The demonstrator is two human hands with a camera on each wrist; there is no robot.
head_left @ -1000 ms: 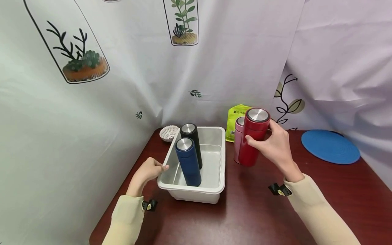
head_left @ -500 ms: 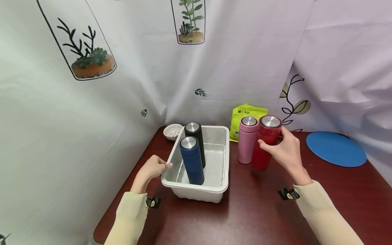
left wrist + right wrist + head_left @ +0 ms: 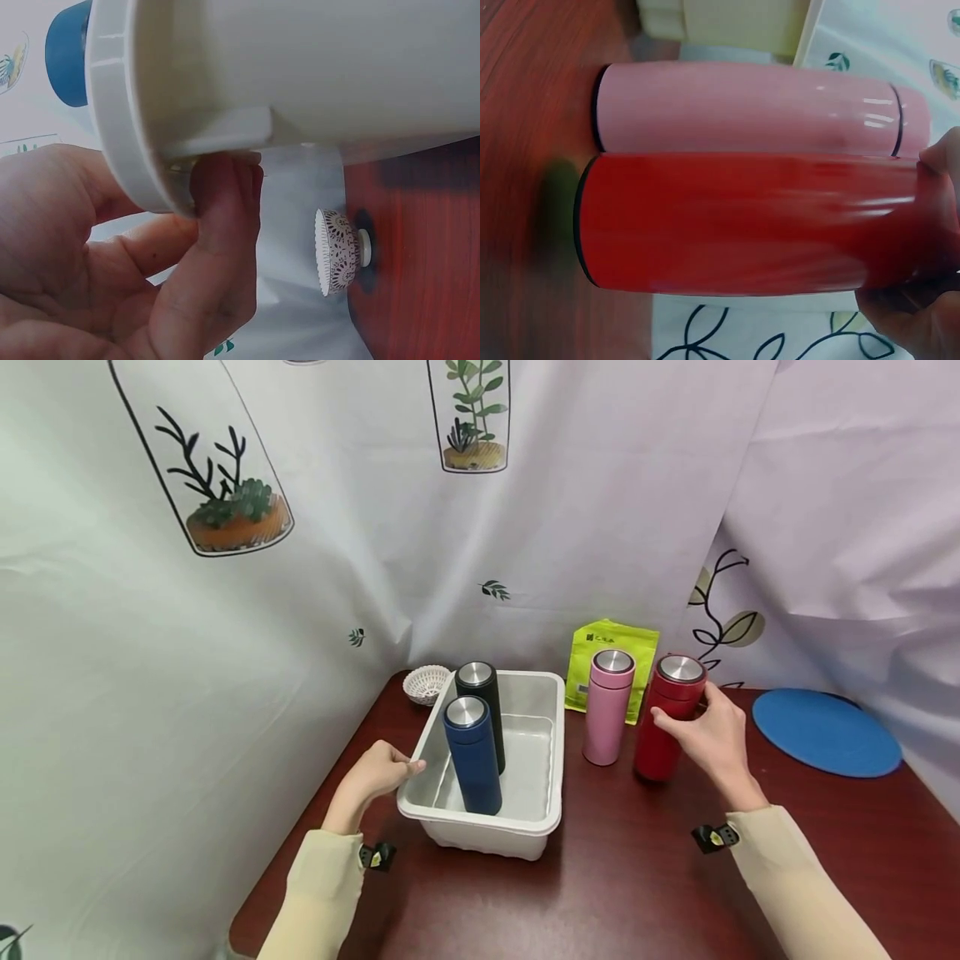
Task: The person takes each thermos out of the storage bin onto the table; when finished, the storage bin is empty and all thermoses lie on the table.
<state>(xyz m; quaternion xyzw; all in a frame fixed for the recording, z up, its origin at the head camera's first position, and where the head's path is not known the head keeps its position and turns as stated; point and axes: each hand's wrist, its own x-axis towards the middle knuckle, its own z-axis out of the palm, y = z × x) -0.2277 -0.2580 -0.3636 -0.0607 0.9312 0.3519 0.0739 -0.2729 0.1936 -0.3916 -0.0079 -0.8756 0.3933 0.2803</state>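
My right hand grips the red flask near its top; the flask stands upright on the dark red table. In the right wrist view the red flask lies right beside the pink flask. The pink flask stands just left of it. My left hand holds the left rim of the white tub, fingers curled under its lip. A blue flask and a black flask stand inside the tub.
A green pouch leans against the curtain behind the pink flask. A small white lattice dish sits at the table's back left corner, also seen as a dish in the left wrist view. A blue round mat lies at the right.
My right hand has lowered the red flask from the air and set it on the table to the right of the pink flask. The left hand has stayed on the tub rim.
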